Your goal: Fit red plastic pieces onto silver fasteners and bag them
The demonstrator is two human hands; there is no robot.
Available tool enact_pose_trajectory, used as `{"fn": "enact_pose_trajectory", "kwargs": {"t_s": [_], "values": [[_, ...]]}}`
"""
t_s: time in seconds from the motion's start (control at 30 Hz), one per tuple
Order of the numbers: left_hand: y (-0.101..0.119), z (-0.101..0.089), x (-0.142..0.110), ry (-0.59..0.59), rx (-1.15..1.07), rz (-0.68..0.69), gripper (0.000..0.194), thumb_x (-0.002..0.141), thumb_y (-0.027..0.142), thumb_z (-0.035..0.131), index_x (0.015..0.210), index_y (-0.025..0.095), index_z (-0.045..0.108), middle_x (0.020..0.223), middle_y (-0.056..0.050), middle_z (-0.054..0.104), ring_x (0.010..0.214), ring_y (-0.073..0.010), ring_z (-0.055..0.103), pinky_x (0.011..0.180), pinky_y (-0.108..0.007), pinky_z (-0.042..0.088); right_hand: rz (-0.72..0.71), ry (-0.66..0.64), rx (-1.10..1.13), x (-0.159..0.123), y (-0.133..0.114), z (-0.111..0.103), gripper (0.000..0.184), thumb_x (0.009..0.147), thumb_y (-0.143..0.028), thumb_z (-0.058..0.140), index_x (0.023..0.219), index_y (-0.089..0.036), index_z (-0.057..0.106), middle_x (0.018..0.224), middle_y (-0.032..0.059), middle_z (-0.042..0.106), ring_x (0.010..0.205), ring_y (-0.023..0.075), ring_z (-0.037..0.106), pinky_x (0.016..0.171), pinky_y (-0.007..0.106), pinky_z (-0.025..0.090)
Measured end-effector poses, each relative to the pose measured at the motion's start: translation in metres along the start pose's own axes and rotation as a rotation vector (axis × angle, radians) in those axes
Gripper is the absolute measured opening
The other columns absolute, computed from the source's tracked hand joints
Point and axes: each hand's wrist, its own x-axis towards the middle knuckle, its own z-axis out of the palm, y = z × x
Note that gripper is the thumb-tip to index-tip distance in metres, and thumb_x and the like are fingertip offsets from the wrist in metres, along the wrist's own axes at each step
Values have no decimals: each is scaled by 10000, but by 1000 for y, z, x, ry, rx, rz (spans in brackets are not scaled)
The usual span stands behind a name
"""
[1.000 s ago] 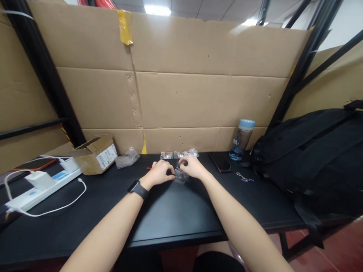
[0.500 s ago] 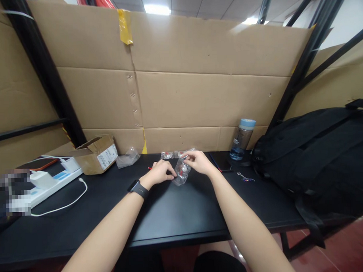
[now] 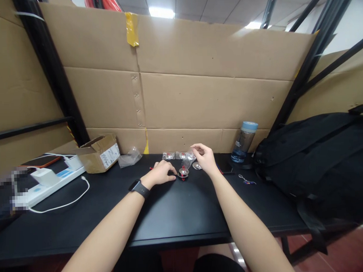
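Observation:
My left hand [image 3: 162, 172] rests on the black table with thumb and forefinger a little apart, beside the left edge of a shiny domed metal disc with a red cord [image 3: 183, 172], like a finger cymbal. Whether the fingertips touch it I cannot tell. My right hand [image 3: 205, 158] pinches a crumpled clear plastic bag [image 3: 187, 160] just behind that disc. A second metal disc [image 3: 196, 165] lies under the right hand, partly hidden. Behind stand two more discs in clear wrappers, a left wrapped disc [image 3: 169, 156] and a right wrapped disc [image 3: 181, 155].
To the left are an open cardboard box [image 3: 102, 154], a clear plastic bag [image 3: 130, 157] and a white power strip [image 3: 53, 181] with a cable. On the right stand a water bottle [image 3: 244, 141], a phone [image 3: 226, 166], a small keychain [image 3: 247, 180] and a black backpack [image 3: 316, 159].
The disc with the red cord is now out of the plastic bag and on the table. My right hand has drawn the bag back and right; the left hand has barely moved.

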Motion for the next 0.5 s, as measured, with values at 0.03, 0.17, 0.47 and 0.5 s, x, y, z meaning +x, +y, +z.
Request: {"fn": "enact_pose_trajectory", "kwargs": {"t_s": [0.03, 0.17, 0.47, 0.5], "values": [[0, 0, 0, 21, -39, -14, 198, 785, 334, 726, 976, 303, 769, 1079, -34, 751, 1123, -298, 617, 985, -432, 423, 9, 11, 39, 1, -1, 0, 204, 846, -349, 634, 932, -178, 704, 839, 56, 701, 670, 175, 633, 644, 291, 506], [7, -3, 3, 147, -509, -111, 424, 892, 411, 609, 1281, 244, 591, 1029, -61, 766, 1061, -263, 675, 998, -411, 446, 55, 88, 144, -1, -2, 5, 204, 831, -361, 658, 930, -184, 679, 853, 50, 678, 689, 176, 641, 656, 294, 518], [18, -4, 7, 419, -929, -116, 1012, 759, 244, 778, 1537, 237, 130, 830, 23, 690, 758, -152, 700, 843, -340, 532, 133, -65, 193, -10, -4, 19, 425, 760, -303, 715, 1150, -243, 558, 806, -32, 606, 663, 156, 644, 622, 271, 515], [16, -4, 5, 431, -881, -94, 993, 757, 222, 768, 1538, 252, 157, 817, 34, 677, 705, -136, 691, 807, -322, 537, 121, -81, 151, -10, -4, 18, 459, 743, -298, 729, 1167, -247, 560, 853, -21, 615, 687, 153, 638, 611, 259, 506]]}}
